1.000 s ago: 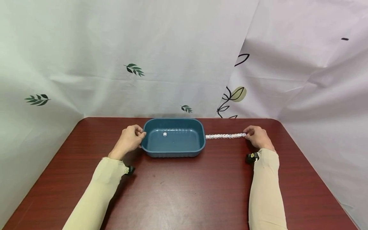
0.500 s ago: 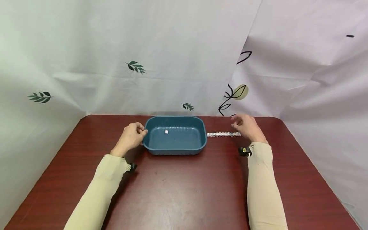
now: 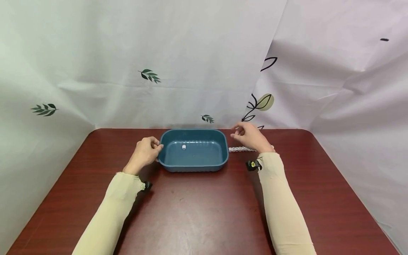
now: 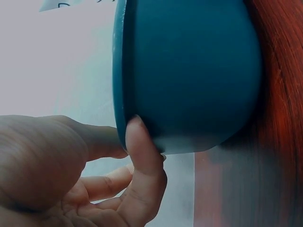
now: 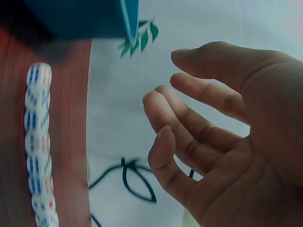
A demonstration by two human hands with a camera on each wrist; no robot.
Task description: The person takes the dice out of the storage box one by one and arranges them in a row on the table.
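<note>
A blue tub [image 3: 193,151] sits at the far middle of the red-brown worktop [image 3: 204,212], with one white die [image 3: 183,147] lying on its floor. The left hand [image 3: 145,153] grips the tub's left rim, thumb and fingers curled round the edge. Just right of the tub lies a row of dice [image 3: 240,149] on the worktop. The right hand [image 3: 251,137] hovers above that row, fingers loosely bent, apparently holding nothing, though the fingertips are small in the head view.
</note>
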